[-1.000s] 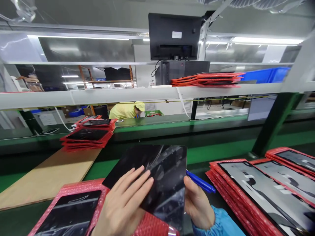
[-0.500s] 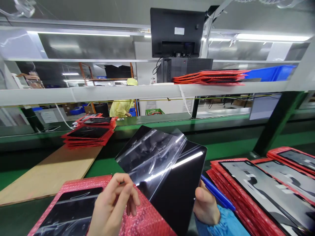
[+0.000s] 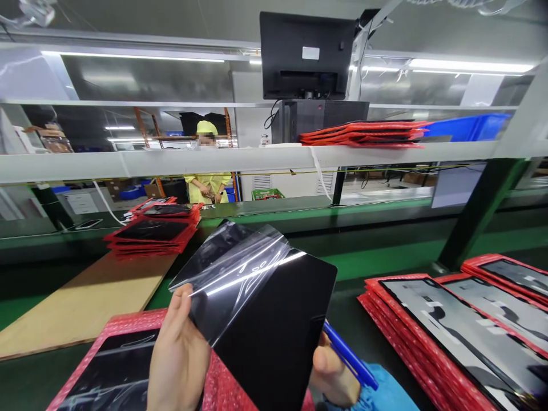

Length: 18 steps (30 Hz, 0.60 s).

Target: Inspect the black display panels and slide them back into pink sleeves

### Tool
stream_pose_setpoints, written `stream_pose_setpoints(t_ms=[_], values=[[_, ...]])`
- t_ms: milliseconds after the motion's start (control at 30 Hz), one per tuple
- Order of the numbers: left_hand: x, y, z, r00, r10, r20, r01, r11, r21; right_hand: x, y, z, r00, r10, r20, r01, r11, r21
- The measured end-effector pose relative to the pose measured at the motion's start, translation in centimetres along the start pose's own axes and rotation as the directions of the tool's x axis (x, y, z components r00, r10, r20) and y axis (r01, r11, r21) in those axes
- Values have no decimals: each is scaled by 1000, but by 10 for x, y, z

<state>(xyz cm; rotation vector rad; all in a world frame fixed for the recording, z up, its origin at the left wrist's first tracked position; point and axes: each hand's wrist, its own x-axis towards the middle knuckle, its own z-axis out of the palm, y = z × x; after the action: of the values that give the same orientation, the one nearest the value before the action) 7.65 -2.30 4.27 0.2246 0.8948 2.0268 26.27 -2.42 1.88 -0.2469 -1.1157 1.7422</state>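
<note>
A flat black glass screen panel (image 3: pixel 274 319) is held up tilted in front of me. Clear protective film (image 3: pixel 242 268) lies folded back across its upper left part, shiny and creased. My left hand (image 3: pixel 180 342) pinches the film near the panel's left corner. At the lower right edge, my right hand (image 3: pixel 336 374) grips the panel, with a blue pen (image 3: pixel 349 354) tucked in the same hand. Behind my left hand, a black panel (image 3: pixel 113 371) rests on red bubble wrap (image 3: pixel 229 385).
Stacked panels in red bubble bags (image 3: pixel 462 337) stand at right; another red stack (image 3: pixel 154 231) sits on a wooden board (image 3: pixel 94 291) at left. A white beam (image 3: pixel 171 162) crosses ahead, below a monitor (image 3: pixel 306 54). Beyond it stands a person in yellow (image 3: pixel 208 182).
My left hand, free before, has moved up and left and now pinches the film. The panel and right hand have shifted left. The person behind has straightened up.
</note>
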Motion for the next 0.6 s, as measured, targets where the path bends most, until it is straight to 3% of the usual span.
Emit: stream_pose_setpoints(t_ms=[233,433,600], values=[[0,15,1,994,77,77,-71,994,-85,8,19,21,986,-51,160,41,997,64],[0,18,-1,984,164,77,-159,985,-60,7,18,24,983,-2,181,-8,998,55],[1,25,-3,986,149,79,-146,989,-32,7,10,24,986,-25,164,17,998,54]])
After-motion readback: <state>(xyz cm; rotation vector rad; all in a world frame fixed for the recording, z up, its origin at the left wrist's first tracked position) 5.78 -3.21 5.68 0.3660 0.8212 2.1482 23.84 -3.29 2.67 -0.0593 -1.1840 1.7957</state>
